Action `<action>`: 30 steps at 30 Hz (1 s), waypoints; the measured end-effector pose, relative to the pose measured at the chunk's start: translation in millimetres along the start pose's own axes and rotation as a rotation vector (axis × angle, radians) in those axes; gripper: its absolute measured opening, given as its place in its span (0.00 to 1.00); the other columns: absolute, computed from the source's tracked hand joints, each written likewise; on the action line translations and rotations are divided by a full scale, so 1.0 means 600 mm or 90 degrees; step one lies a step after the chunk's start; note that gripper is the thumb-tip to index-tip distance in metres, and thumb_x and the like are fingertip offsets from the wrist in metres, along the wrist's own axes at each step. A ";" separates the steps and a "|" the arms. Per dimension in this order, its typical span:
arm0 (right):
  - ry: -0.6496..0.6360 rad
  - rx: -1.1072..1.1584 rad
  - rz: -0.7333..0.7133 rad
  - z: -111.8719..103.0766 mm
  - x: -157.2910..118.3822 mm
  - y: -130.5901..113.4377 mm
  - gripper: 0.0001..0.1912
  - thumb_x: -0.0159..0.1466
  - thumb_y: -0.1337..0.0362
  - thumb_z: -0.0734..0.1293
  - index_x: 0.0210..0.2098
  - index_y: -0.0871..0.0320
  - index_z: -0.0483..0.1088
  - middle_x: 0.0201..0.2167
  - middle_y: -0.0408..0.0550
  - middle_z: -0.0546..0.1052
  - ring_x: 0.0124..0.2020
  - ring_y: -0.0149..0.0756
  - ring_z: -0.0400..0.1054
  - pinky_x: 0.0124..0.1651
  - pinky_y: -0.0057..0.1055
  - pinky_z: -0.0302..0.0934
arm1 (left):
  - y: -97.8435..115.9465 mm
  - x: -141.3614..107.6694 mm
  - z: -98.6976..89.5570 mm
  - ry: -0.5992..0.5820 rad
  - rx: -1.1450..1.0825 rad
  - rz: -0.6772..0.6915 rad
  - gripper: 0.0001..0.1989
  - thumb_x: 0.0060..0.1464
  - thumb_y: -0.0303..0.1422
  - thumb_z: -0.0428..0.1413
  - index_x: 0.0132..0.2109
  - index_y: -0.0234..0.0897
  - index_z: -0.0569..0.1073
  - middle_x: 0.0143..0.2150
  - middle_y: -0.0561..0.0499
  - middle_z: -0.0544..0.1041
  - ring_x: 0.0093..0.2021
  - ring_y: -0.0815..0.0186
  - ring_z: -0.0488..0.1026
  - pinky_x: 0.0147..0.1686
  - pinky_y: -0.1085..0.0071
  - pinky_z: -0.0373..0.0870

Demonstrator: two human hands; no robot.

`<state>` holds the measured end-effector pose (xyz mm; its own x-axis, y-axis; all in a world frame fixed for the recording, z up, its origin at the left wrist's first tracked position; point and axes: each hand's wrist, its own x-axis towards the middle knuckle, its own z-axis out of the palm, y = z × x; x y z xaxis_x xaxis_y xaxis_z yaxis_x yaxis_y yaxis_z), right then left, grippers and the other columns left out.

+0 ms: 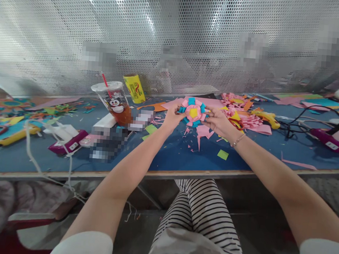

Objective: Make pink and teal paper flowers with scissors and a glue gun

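Note:
A paper flower (193,113) with a yellow centre and pink and blue petals is held up over the blue table. My left hand (174,115) grips its left edge, thumb toward the front. On the opposite side, the fingers of my right hand (217,120) pinch the rim; a bracelet is on that wrist. Pink paper scraps (203,132) lie below the flower, along with a green paper square (223,154). Close behind my right hand are red-handled scissors (236,123), partly hidden, and a heap of pink fringed paper (250,120).
A plastic cup with a red straw (117,103) stands left of centre, a yellow can (134,89) behind it. Purple power strips (68,142) and cables sit at both sides. A yellow glue gun (267,117) lies right. A perforated metal screen (194,39) borders the table's back.

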<state>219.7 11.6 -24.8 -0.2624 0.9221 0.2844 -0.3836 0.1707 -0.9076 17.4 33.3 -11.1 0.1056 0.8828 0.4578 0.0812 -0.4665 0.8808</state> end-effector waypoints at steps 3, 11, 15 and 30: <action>-0.008 -0.002 0.001 -0.002 0.001 0.001 0.27 0.52 0.76 0.67 0.49 0.50 0.64 0.41 0.41 0.75 0.40 0.30 0.72 0.53 0.38 0.68 | 0.001 -0.001 0.000 -0.008 -0.014 -0.005 0.13 0.43 0.34 0.62 0.37 0.38 0.69 0.30 0.54 0.71 0.26 0.73 0.65 0.24 0.75 0.62; -0.035 -0.009 -0.014 -0.008 0.005 0.003 0.32 0.53 0.75 0.67 0.55 0.50 0.60 0.44 0.44 0.74 0.42 0.32 0.72 0.52 0.39 0.68 | -0.001 -0.001 -0.001 -0.007 -0.005 -0.015 0.16 0.45 0.34 0.62 0.42 0.38 0.70 0.33 0.53 0.73 0.24 0.75 0.65 0.22 0.76 0.61; -0.044 -0.005 -0.006 -0.009 0.005 0.000 0.33 0.52 0.75 0.67 0.55 0.49 0.61 0.45 0.44 0.74 0.41 0.32 0.72 0.52 0.38 0.69 | -0.001 -0.001 0.000 -0.003 0.002 -0.020 0.15 0.45 0.33 0.62 0.41 0.37 0.70 0.32 0.54 0.73 0.23 0.76 0.65 0.21 0.77 0.60; 0.004 0.018 0.010 -0.003 0.003 -0.003 0.28 0.49 0.78 0.65 0.48 0.52 0.64 0.41 0.42 0.74 0.37 0.30 0.72 0.49 0.36 0.70 | -0.014 0.012 -0.005 -0.063 -0.085 0.012 0.17 0.42 0.29 0.63 0.42 0.36 0.71 0.29 0.56 0.73 0.26 0.75 0.67 0.22 0.78 0.62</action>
<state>221.6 13.6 -23.0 -0.2639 0.9266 0.2677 -0.4040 0.1458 -0.9031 14.2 43.6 -14.9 0.2027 0.8609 0.4666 -0.0532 -0.4661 0.8831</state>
